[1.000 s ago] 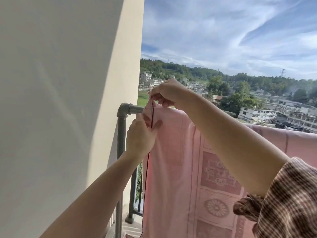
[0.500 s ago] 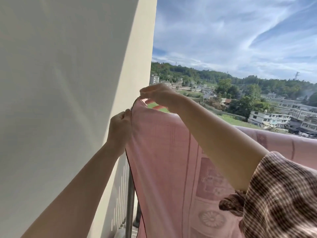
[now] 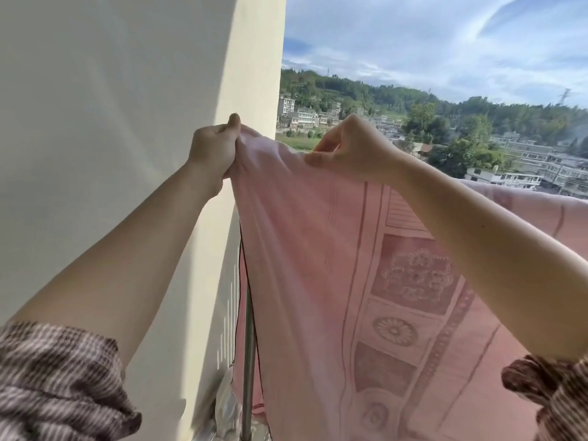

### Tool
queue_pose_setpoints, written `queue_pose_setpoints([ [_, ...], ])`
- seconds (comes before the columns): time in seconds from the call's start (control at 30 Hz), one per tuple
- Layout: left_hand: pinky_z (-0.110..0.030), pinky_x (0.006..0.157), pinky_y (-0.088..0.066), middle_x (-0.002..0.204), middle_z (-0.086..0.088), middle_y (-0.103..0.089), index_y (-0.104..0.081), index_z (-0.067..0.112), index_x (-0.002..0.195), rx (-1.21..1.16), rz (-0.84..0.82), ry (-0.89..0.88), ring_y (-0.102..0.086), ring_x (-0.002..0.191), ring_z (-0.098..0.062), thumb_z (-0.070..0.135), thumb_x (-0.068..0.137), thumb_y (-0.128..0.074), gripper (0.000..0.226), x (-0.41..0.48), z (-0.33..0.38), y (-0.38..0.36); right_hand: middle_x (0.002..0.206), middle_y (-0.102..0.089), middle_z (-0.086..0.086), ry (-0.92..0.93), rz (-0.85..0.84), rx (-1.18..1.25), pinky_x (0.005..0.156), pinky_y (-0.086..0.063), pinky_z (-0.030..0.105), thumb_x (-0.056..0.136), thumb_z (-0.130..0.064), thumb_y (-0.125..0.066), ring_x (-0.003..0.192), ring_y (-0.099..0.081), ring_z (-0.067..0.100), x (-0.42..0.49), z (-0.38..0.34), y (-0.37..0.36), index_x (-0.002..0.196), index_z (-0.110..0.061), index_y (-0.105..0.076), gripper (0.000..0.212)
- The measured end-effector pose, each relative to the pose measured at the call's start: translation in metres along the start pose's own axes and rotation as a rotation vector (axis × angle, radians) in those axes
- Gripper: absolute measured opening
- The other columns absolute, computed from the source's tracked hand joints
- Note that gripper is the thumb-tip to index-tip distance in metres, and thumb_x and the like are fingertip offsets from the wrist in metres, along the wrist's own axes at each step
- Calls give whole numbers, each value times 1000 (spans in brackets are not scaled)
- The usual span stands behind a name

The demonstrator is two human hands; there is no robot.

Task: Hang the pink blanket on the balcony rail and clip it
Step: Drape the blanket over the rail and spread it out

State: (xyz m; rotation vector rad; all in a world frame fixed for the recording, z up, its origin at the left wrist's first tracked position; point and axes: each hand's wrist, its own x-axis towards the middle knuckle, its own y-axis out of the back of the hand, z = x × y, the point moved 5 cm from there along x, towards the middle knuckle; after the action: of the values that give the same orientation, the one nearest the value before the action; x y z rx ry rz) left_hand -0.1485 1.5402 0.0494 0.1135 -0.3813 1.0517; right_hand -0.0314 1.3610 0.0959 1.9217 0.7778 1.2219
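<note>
Head view: left hand [image 3: 211, 151] clutches the pink blanket [image 3: 318, 265] corner at 11 o'clock; right hand [image 3: 350, 151] pinches its top edge at 12. Wall [image 3: 111, 122] beside at 9, possibly touching; sky [image 3: 445, 43] open at 1.

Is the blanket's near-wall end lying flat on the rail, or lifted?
Lifted. The left hand and right hand pinch the pink blanket by its top edge, raised and bunched; only a rail post shows below.

Left sleeve [image 3: 57, 380]: brown-and-cream checked fabric, bunched in folds above the bare forearm. Right sleeve [image 3: 553, 399]: same checked fabric, gathered into ruffles at the cuff. Left hand [image 3: 213, 151] and right hand [image 3: 353, 151]: bare.
</note>
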Motion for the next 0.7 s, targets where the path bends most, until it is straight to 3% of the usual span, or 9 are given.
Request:
queue_pose_setpoints([
  [0.07,-29,67,-48,82,-1,-57,-63,14,91,-57,39,123,-54,79,-21,45,89,-56,32,13,-6,4,80,-74,6,-18,90,-1,58,-55,25,87,-25,-67,60,-61,13,4,3,3,86,-8,-75,19],
  [0.13,-32,79,-52,96,-3,-63,-64,10,107,-46,-27,194,-59,86,-21,42,85,-63,39,14,-20,4,78,-72,8,-25,186,-81,59,-55,26,91,-20,-62,50,-50,7,8,4,6,86,-4,-73,19],
  [0.23,-22,61,-49,77,6,-61,-67,19,98,-39,-252,202,-56,66,-12,52,78,-67,38,-5,-46,4,73,-67,6,-49,169,-174,54,-48,28,95,-23,-56,43,-43,5,10,10,2,79,-3,-67,28],
  [0.3,-23,65,-52,73,10,-64,-67,22,96,-49,-423,201,-61,67,-10,58,72,-69,43,-19,-61,9,80,-69,5,-51,122,-134,50,-47,27,96,-27,-53,35,-45,0,6,8,1,67,-7,-59,36],
  [0.37,-31,80,-54,85,10,-70,-70,24,99,-35,-576,219,-67,80,-10,56,68,-73,45,-31,-78,14,94,-73,9,-10,168,-150,63,-58,31,96,-30,-53,56,-67,7,0,0,3,74,-4,-64,36],
  [0.43,-35,87,-53,94,7,-71,-71,23,102,52,-663,215,-67,88,-12,48,68,-75,42,-41,-92,17,91,-74,9,39,211,-179,66,-59,33,93,-29,-55,66,-68,15,-8,-8,2,81,-5,-69,31],
  [0.5,-34,85,-54,95,4,-72,-72,20,101,77,-651,195,-68,87,-14,44,73,-72,36,-43,-95,20,85,-73,8,71,185,-222,59,-57,28,89,-24,-57,59,-64,13,-17,-11,-5,83,-5,-70,24],
  [0.6,-26,71,-56,87,9,-71,-70,22,100,-33,-572,138,-68,78,-12,41,87,-60,25,-37,-78,26,83,-73,9,75,189,-274,67,-60,37,89,-23,-58,66,-67,19,-26,-9,-6,87,-4,-71,23],
  [0.7,-20,58,-52,80,14,-68,-69,25,100,-115,-491,62,-63,67,-4,45,87,-55,28,-24,-51,33,77,-73,8,25,202,-226,55,-57,29,90,-20,-61,51,-58,12,-25,-3,0,86,-4,-73,20],
])
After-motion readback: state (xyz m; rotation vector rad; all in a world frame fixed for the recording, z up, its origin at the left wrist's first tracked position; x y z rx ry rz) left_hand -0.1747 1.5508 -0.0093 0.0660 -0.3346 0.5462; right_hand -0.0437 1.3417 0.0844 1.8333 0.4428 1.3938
